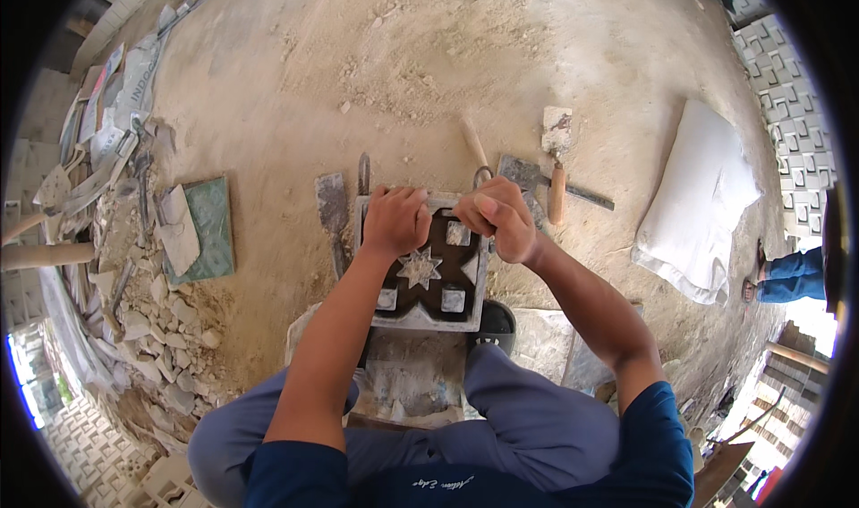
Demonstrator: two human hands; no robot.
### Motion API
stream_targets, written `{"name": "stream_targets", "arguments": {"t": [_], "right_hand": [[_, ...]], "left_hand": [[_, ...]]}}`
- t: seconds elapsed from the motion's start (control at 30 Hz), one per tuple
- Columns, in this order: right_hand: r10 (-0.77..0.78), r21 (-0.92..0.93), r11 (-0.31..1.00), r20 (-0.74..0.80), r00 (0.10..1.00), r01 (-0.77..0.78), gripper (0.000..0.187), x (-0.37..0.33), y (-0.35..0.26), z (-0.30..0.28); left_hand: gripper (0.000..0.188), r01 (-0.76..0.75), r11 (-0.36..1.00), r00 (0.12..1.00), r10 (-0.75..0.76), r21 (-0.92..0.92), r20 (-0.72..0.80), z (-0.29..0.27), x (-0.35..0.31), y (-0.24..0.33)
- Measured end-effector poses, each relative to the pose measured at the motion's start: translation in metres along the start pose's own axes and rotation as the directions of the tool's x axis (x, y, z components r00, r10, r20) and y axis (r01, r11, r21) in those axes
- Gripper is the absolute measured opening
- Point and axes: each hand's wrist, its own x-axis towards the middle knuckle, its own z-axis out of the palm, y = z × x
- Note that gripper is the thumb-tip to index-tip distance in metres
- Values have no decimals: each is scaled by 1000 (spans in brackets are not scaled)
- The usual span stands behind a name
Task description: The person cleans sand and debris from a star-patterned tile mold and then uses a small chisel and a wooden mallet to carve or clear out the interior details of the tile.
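A square mould [424,324] with a pale frame lies between my feet. Inside its dark recess are an eight-pointed star [420,268] and small square blocks. My left hand [396,220] is closed over the frame's far left edge. At the far right corner my right hand [503,218] is clenched, thumb on top; whatever it grips is hidden by the fingers. Just beyond that hand stick out a wooden handle [472,143] and a flat metal blade [517,170]. A dusty flat trowel [332,202] lies left of the mould, beside a narrow metal bar [364,173].
Right of the mould lies a wooden-handled trowel [557,195]. Farther right is a full white sack [700,202]. On the left are a green board [208,226] and rubble [170,338]. Another person's legs [791,277] show at the right, near stacked blocks [792,97].
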Motion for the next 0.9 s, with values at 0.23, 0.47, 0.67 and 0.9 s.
{"name": "stream_targets", "arguments": {"t": [0.23,0.47,0.67,0.9], "right_hand": [[-43,-75,996,-39,998,40,51,-10,-10,3],[-80,-206,978,-231,970,31,40,-2,-28,7],[-79,-144,987,-97,992,64,42,2,-42,18],[160,-178,970,-45,986,-165,39,17,-32,16]], "left_hand": [[21,21,1000,1000,-21,6,10,-4,-3,4],[21,-12,999,1000,11,-40,-28,-2,-2,0],[21,-2,1000,1000,2,-15,14,-2,1,-2],[22,8,1000,1000,-8,5,1,-5,-7,-5]]}}
